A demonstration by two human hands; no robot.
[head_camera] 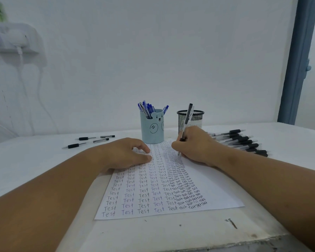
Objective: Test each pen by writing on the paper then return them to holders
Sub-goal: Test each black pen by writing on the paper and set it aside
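A white sheet of paper (215, 193) lies on the table, covered in columns of the word "Test". My right hand (196, 146) grips a black pen (187, 116) with its tip on the paper near the far right columns. My left hand (124, 153) rests on the paper's far left part, fingers loosely curled, holding it down. Behind the paper stand a light blue bear holder (152, 130) with several blue pens (147, 108) and a black mesh holder (196, 118). A pile of black pens (242, 140) lies to the right of my right hand.
Two black pens (91, 140) lie on the table at the left. A white wall rises close behind the table (35, 160). White cables hang at the far left. A blue door frame (298, 60) stands at the right. The table's front edge is chipped.
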